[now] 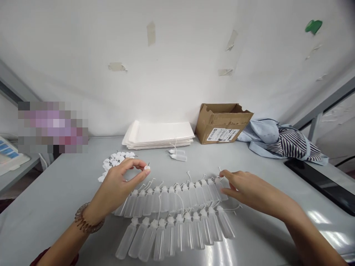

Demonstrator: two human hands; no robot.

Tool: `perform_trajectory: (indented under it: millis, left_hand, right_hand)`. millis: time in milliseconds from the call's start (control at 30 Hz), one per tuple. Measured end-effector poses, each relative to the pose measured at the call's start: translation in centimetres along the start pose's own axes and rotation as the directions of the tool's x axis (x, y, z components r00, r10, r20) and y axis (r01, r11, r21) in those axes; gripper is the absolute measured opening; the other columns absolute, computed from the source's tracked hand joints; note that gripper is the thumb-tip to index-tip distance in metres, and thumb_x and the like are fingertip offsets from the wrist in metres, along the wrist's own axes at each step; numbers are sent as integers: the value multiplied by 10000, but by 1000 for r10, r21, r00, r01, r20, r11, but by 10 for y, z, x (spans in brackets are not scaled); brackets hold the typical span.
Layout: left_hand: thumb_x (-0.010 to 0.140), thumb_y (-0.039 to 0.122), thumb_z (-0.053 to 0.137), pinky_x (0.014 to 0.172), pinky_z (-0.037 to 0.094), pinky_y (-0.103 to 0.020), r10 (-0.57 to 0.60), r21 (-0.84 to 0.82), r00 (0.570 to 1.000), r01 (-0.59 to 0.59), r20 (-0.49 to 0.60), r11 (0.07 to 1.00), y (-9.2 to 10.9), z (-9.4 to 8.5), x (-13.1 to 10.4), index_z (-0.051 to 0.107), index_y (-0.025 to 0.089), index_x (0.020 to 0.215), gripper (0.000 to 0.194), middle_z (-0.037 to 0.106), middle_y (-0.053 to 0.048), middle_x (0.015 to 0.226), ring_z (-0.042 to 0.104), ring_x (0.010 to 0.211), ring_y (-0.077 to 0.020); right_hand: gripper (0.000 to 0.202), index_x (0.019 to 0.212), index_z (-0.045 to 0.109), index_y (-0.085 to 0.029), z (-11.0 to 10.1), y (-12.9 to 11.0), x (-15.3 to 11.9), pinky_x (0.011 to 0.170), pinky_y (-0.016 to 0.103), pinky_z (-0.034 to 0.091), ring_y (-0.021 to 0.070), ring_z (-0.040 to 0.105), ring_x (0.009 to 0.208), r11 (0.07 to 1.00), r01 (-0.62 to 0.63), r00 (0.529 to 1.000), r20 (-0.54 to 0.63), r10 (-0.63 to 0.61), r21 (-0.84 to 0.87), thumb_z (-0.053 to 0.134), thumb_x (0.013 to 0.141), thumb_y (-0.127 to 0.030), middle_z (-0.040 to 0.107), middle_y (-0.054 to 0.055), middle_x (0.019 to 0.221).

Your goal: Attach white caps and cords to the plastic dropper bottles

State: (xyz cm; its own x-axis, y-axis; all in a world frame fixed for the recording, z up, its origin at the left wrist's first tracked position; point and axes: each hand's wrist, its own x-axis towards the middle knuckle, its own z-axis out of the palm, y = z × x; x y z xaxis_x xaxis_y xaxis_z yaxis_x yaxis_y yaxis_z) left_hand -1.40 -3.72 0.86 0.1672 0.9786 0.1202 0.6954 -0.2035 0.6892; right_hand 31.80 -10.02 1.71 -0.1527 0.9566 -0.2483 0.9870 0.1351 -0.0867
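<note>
Between thumb and forefinger, my left hand (pixel 119 184) pinches a small white cap (pixel 147 167) with a thin needle tip pointing up. My right hand (pixel 241 184) is at the right end of the back row of clear bottles (pixel 185 195), its fingertips around the last bottle's top; whether they grip it is unclear. A front row of clear bottles (pixel 170 236) lies nearer to me, with white tops and thin strips attached. Left of the rows, behind my left hand, is a pile of white caps (pixel 113 160).
Two small needle-tipped bottles (pixel 179 157) lie before a stack of white sheets (pixel 163 133). Farther right are an open cardboard box (pixel 216 127), a striped and blue cloth bag (pixel 288 142) and a long black object (pixel 318 184). A wall stands behind the table.
</note>
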Motion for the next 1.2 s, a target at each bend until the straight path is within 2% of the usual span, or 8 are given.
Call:
perform_trajectory:
  millis: [133,267,433,733,867,967,1033,1200]
  left_hand:
    - [755,563,572,489,450,-227,-1,1,1000,1,3,1000,0,0,-1,656,267,834,318,654,-26,881,590,797,-216]
    - [746,564,577,481,452,-228,2,6,1000,-1,-13,1000,-1,0,-1,656,270,826,315,654,-24,868,589,775,-213]
    - [742,560,585,459,441,-229,6,16,999,-5,-40,1000,-1,0,-1,656,266,831,315,654,-26,857,596,751,-211]
    - [730,542,608,513,465,-243,55,10,995,-54,-78,998,-1,-1,-2,653,262,804,292,662,-27,875,597,774,-219]
    - [730,506,631,586,471,-264,97,-46,990,-102,-103,994,2,0,-6,638,259,796,255,656,-19,894,594,809,-216]
    - [745,465,643,729,470,-300,118,-111,984,-133,-130,985,5,4,-10,630,258,808,217,647,-8,891,587,843,-208]
    - [760,450,635,757,465,-310,118,-167,982,-143,-150,976,6,6,-12,628,253,824,207,636,-12,885,576,862,-209]
    - [765,437,637,729,483,-302,87,-291,990,-116,-110,950,11,9,-16,637,223,845,229,631,-29,878,562,849,-199]
  right_hand:
    - [142,924,559,-186,2,-4,0,530,293,347,218,614,647,999,22,1000,8,-22,-45,474,879,-291,654,54,739]
    - [121,914,575,-192,5,-5,1,542,295,343,234,637,703,998,54,998,9,-54,-42,479,866,-249,661,60,768]
    - [121,855,568,-182,6,-9,2,525,290,306,228,630,683,997,28,999,39,-25,-78,448,854,-165,648,66,746]
    - [89,763,532,-191,4,-4,3,498,273,277,182,577,588,993,-6,998,-60,-1,-117,477,810,-138,609,44,688]
    - [78,803,546,-194,-5,-3,4,493,265,297,166,563,559,997,-16,987,-158,5,-69,473,823,-181,615,30,676]
    - [169,963,579,-193,-14,-12,4,522,263,354,173,591,590,1000,11,962,-272,-12,-3,463,850,-242,646,36,725]
    - [236,1050,572,-186,-20,-23,4,537,264,387,164,595,573,997,46,936,-352,-22,59,466,859,-273,661,42,762]
    - [267,1096,537,-170,-21,-63,10,488,231,405,96,557,467,933,292,841,-522,-144,213,467,871,-294,670,64,897]
